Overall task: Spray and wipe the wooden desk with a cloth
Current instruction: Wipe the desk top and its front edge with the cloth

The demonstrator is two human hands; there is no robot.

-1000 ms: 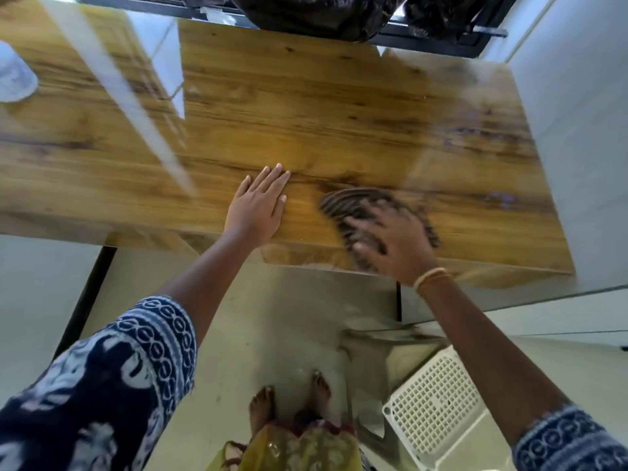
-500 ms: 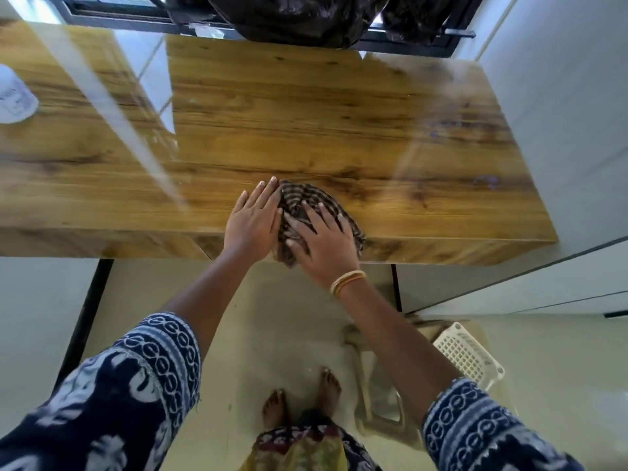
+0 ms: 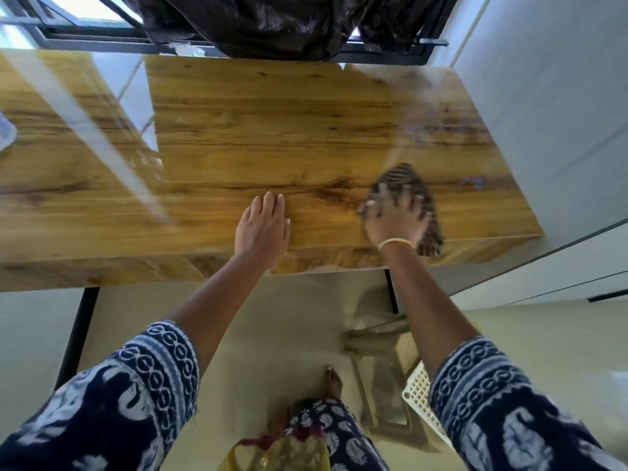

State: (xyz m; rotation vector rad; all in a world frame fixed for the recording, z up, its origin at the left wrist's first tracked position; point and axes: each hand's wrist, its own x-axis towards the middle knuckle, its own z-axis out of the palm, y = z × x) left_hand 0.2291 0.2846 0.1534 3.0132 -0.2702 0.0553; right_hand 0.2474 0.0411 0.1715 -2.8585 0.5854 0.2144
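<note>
Right hand (image 3: 394, 220) presses cloth (image 3: 413, 195) on worktop (image 3: 272, 137), fingers spread; left hand (image 3: 261, 226) rests flat, fingers straight.

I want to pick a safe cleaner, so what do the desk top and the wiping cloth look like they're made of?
Desk top: looks like wood or a wood-grain laminate, honey-brown with dark streaks and knots; its glossy finish mirrors the window. Real wood or veneer cannot be told.
Cloth: seems a thin woven fabric, dark with pale stripes, crumpled under the right hand; motion blur hides the weave.
</note>
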